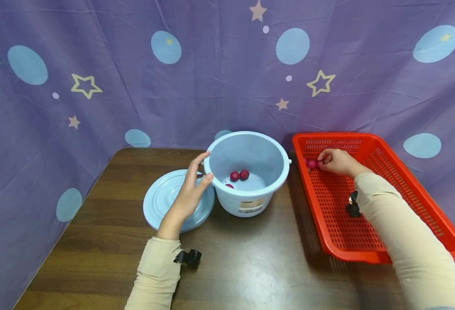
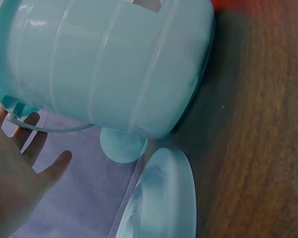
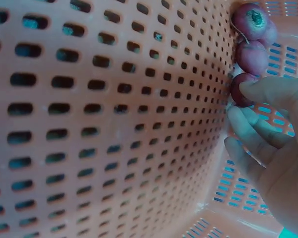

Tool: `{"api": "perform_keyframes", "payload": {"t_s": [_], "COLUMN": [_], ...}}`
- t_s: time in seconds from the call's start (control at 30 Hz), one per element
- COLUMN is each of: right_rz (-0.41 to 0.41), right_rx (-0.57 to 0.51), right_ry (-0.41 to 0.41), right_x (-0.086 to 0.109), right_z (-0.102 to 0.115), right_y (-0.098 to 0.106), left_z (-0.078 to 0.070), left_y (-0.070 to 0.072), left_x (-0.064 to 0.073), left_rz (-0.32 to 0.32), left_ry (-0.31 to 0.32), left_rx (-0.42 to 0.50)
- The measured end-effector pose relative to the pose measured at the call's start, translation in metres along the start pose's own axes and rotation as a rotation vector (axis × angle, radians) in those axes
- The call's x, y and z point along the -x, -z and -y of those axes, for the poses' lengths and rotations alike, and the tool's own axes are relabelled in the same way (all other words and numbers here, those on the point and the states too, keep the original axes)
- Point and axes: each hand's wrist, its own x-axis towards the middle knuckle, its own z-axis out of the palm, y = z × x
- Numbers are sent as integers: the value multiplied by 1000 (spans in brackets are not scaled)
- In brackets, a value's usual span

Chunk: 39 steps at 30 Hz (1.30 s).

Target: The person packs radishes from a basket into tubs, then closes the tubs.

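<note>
A wooden worktop (image 1: 95, 241) is backed by a purple cloth (image 1: 227, 82) printed with stars and pale blue spots. At the left a pale blue lid (image 1: 157, 198) is laid on the worktop, close beside the bucket (image 1: 225, 199); whether the two touch cannot be told. The left hand (image 1: 188, 189) is reached over the lid to the left side of the bucket's rim, with its thumb and fingers set apart and nothing clamped between them. In the left wrist view its fingers are seen spread near the joint of the handle (image 2: 54, 131), which is let down along the bucket's side. The bucket is stood upright, with a label (image 1: 250, 205) stuck on its front, and three radishes (image 1: 234, 176) are seen on its floor, two of them side by side. Farther right a red basket (image 1: 359, 255) is placed, well apart from the left hand. In its far left corner a radish (image 3: 237, 90) is pinched between the thumb and fingers of the right hand (image 1: 338, 161). Just beyond it more radishes are clustered along the basket wall, one topped with a green stub. Both arms are covered by cream sleeves (image 1: 402, 224).
</note>
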Motion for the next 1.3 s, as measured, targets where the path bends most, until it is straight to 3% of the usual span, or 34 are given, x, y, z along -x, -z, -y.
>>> {"api": "perform_keyframes", "payload": {"t_s": [0.57,1.03,1.3], "right_rz": [-23,-106,-150], "right_rx": [12,-7,-16], "right_ry": [93,260,266], "right_x": [20,44,57], "right_z": [30,64,91], "right_y": [27,43,50], "left_z": [-2,-2,-4], "left_y": [0,-1,-1], "left_x": [-1,0,1], "left_rz": [-3,-2,3], "left_ry": [14,23,42], "left_rx": [-4,-3,-8]}}
